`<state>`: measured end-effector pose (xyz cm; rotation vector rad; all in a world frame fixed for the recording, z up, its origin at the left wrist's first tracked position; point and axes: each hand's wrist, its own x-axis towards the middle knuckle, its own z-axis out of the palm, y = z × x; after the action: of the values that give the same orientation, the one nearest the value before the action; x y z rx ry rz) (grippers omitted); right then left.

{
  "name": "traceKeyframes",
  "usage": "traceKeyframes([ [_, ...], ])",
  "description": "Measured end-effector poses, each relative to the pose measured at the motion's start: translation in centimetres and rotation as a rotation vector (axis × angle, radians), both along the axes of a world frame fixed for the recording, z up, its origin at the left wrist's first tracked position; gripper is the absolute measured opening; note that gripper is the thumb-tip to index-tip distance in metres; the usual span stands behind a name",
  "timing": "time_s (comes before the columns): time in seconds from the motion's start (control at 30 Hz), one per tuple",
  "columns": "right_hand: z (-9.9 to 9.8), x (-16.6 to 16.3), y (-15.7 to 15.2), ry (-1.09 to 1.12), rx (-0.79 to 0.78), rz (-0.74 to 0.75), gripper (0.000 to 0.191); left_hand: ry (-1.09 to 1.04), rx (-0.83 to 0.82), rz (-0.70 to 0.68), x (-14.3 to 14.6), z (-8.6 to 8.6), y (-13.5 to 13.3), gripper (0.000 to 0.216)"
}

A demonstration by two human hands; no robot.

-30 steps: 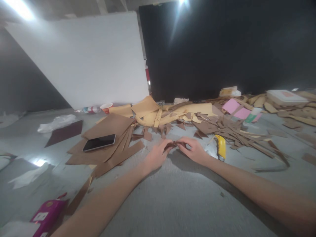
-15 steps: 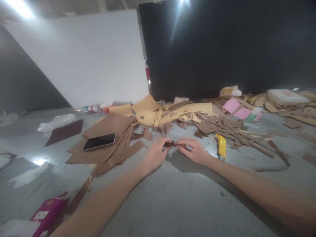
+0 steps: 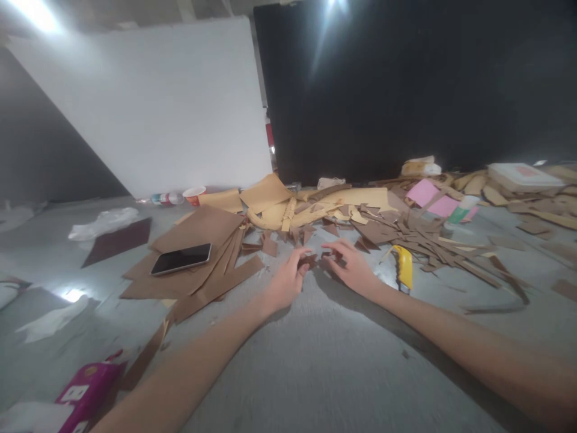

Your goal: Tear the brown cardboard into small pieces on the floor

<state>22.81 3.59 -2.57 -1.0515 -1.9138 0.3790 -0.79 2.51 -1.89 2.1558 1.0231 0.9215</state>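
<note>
Slipping looks the likeliest trouble: the cardboard scrap (image 3: 309,260) sits only at the fingertips of the left hand (image 3: 285,281), and a loose grip could drop it among the cuttings (image 3: 419,240) behind the yellow knife (image 3: 404,264). The right hand (image 3: 352,269), just left of that knife, could also brush it with the wrist. Both hands reach forward low over the floor (image 3: 315,361), palms down. The left grip pinches the scrap, left of the knife. The right fingers curl over small pieces (image 3: 328,257); whether they pinch, I cannot tell.
</note>
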Motion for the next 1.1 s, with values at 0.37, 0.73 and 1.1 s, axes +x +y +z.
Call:
traceKeyframes([
  [0.37, -0.1, 0.1, -0.9, 0.007, 0.062, 0.196, 0.013, -0.087, -0.198, -0.133, 0.5, 0.4, 0.2, 0.034],
  [0.73, 0.4, 0.0, -1.2, 0.025, 0.069, 0.234, 0.006, -0.036, -0.214, -0.125, 0.4, 0.4, -0.1, 0.045],
  [1.1, 0.3, -0.1, -1.2, 0.009, -0.044, 0.25, 0.01, 0.06, -0.176, -0.094, 0.2, 0.5, -0.2, 0.036],
])
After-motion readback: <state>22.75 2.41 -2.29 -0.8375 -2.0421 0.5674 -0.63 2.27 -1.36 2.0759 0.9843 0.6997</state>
